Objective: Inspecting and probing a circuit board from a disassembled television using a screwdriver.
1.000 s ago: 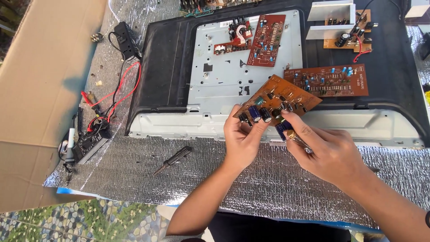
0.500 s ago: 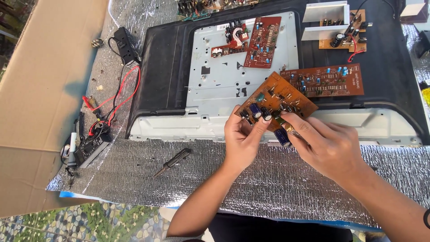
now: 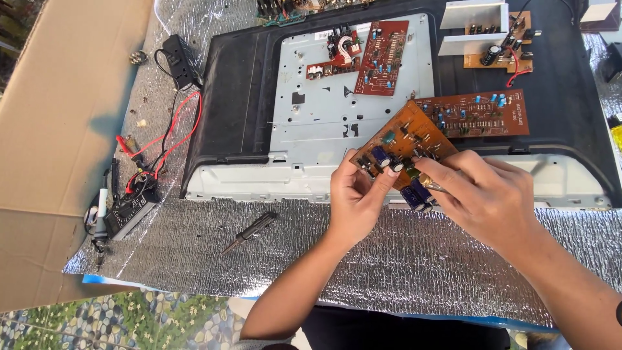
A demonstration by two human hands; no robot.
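Left hand: the left hand (image 3: 355,198) is closed in a pinch on the near-left corner of the orange-brown circuit board (image 3: 402,144), thumb on the component side beside the dark cylindrical capacitors, fingers curled under the edge.
Right hand: the right hand (image 3: 486,194) is partly closed, its fingertips pressed on the board's near-right edge; a small brass-coloured part shows between them, but whether it is gripped cannot be told.
Held board: raised and tilted above the front edge of the television back shell (image 3: 240,97), one corner pointing away from the person; its component side faces the camera.
Neighbouring board: a long red-brown circuit board (image 3: 483,113) lies flat on the shell just beyond the held board, the two overlapping in view.
Metal plate: a grey metal chassis plate (image 3: 324,110) fills the shell's recess; a red circuit board (image 3: 382,48) rests on its far part.
Far right: a small board with white brackets (image 3: 492,39) sits on the shell's far corner.
Work surface: a silver foil mat (image 3: 421,259) lies under the shell and both forearms.
Screwdriver: a black screwdriver (image 3: 249,232) lies on the mat, left of the left hand and apart from it.
Left edge: a black power adapter (image 3: 180,61), red and black leads (image 3: 170,139) and a dark meter (image 3: 129,210) lie beside a cardboard sheet (image 3: 58,142).
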